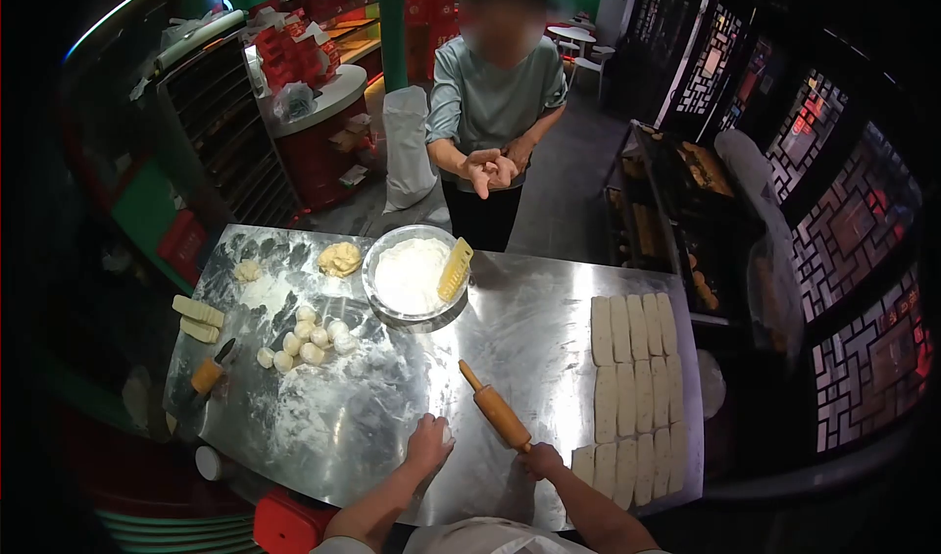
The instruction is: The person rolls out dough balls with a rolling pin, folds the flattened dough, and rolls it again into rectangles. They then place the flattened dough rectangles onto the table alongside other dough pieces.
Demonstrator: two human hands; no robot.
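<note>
Near the front edge of the steel table, my left hand (427, 446) is closed around a small white dough ball (447, 434), mostly covered by the fingers. My right hand (541, 462) grips the near handle of a wooden rolling pin (501, 418). The pin slants away to the left, its far handle pointing toward the flour bowl. Left of my left hand, several dough balls (312, 340) lie heaped on floured metal. Beyond them sits a yellowish lump of dough (339, 259).
A metal bowl of flour (369, 294) holds a yellow scraper (455, 272). Long dough strips (637, 377) lie in rows at right. An orange-handled tool (207, 375) and dough pieces (199, 312) lie at left. A person (498, 103) stands across the table, one hand extended.
</note>
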